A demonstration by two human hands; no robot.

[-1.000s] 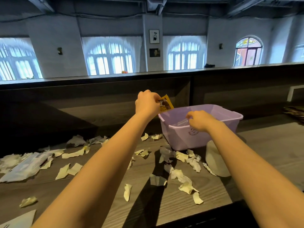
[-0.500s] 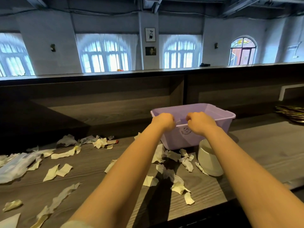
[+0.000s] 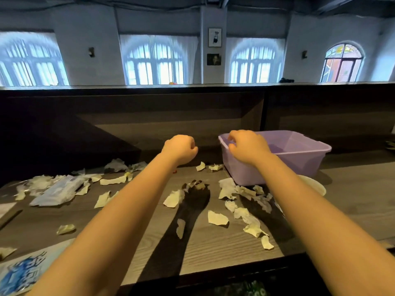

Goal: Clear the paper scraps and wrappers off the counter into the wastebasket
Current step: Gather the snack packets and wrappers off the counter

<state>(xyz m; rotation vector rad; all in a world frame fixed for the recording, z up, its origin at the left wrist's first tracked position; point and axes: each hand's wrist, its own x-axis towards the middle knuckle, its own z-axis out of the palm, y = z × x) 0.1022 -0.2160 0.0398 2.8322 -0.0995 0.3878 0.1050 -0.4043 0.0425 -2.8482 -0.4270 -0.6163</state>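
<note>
Between pickups. Our left hand (image 3: 180,149) curls, seemingly empty, beside the wastebasket (image 3: 288,165); our right hand (image 3: 248,146) hangs curled over its rim, grip unclear. Paper scraps (image 3: 218,217) litter the worktop (image 3: 352,199); next we pinch one.

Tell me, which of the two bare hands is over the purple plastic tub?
The right hand, its fingers above the near-left rim of the purple plastic tub. The left hand is a fist beside the tub, above the grey wood-grain counter.
</note>
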